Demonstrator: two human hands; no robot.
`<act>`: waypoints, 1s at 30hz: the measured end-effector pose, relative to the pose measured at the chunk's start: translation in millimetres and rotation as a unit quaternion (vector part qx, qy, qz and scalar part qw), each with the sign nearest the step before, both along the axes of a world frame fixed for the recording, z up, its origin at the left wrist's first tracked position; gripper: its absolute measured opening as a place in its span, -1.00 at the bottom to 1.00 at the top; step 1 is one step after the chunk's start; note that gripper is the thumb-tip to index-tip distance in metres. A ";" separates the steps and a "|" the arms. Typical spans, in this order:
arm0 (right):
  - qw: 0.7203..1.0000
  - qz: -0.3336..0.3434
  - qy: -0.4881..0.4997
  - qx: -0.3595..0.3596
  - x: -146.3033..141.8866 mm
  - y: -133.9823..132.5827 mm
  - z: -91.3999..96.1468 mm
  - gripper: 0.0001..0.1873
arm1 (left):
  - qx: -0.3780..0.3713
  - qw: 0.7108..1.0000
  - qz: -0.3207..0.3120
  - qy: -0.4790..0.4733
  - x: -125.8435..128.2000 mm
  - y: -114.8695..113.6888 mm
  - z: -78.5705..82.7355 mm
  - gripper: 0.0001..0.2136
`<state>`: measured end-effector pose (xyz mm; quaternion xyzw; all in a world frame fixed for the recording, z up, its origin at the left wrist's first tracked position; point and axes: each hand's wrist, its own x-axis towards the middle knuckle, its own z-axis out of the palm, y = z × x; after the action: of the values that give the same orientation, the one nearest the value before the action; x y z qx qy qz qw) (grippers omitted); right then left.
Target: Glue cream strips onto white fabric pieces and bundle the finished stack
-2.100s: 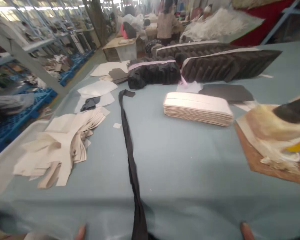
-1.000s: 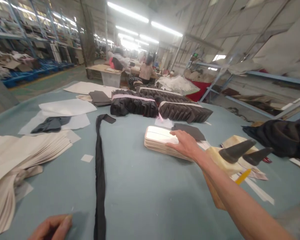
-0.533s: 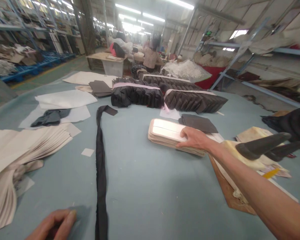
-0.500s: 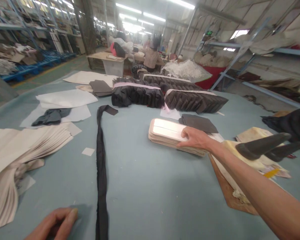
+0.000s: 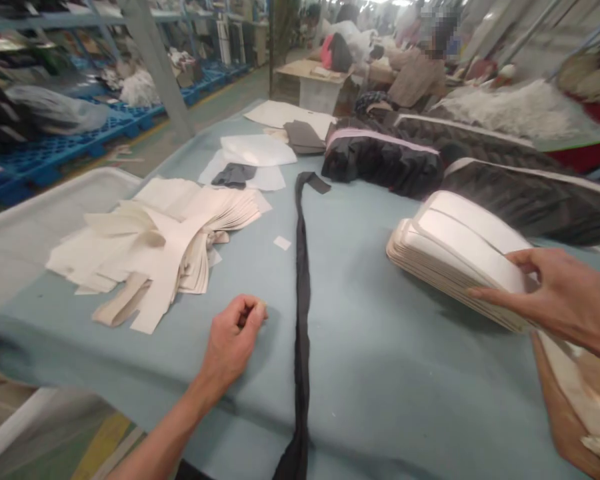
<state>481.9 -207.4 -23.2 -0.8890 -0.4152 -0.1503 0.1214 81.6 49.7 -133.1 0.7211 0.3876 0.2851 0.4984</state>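
My right hand (image 5: 560, 293) grips the near end of a thick stack of cream fabric pieces (image 5: 450, 250) and holds it tilted up off the blue-grey table (image 5: 380, 360). My left hand (image 5: 235, 337) rests on the table as a loose fist, knuckles down, with nothing visible in it. It lies just left of a long black fabric strip (image 5: 303, 293) that runs down the table and hangs over the near edge.
A messy fan of cream pieces (image 5: 165, 240) lies at the left. Black pleated bundles (image 5: 385, 157) and white and grey sheets (image 5: 257, 153) sit further back. A brown board with scraps (image 5: 575, 400) is at the right. A person sits beyond the table.
The stack has been lifted and drawn nearer by my right hand. My left hand has moved up onto the table beside the strip. The view has swung down and to the left.
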 end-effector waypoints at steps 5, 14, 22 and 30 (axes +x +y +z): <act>0.966 0.235 -0.092 -0.062 -113.5 39.9 -9.2 -0.21 | -0.017 0.995 0.059 -0.074 -4.3 1.8 -5.2 -0.69; 0.935 0.347 -0.015 -0.074 -204.9 105.7 -79.4 -0.05 | 0.131 0.970 0.142 -0.148 -29.5 4.2 -13.4 -0.85; 0.923 0.359 0.081 0.112 -210.1 91.3 -127.2 -0.61 | 0.372 0.905 -0.175 0.106 -25.4 -12.1 -8.8 -0.95; 0.936 0.277 0.132 0.172 -222.6 81.2 -127.5 -0.69 | 0.391 0.900 -0.184 0.065 -34.9 -1.6 -13.9 -0.92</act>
<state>259.3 -126.2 -150.8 -0.7160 -0.5932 -0.0605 0.3630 46.7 48.1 -147.0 0.9334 0.1369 0.2690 0.1940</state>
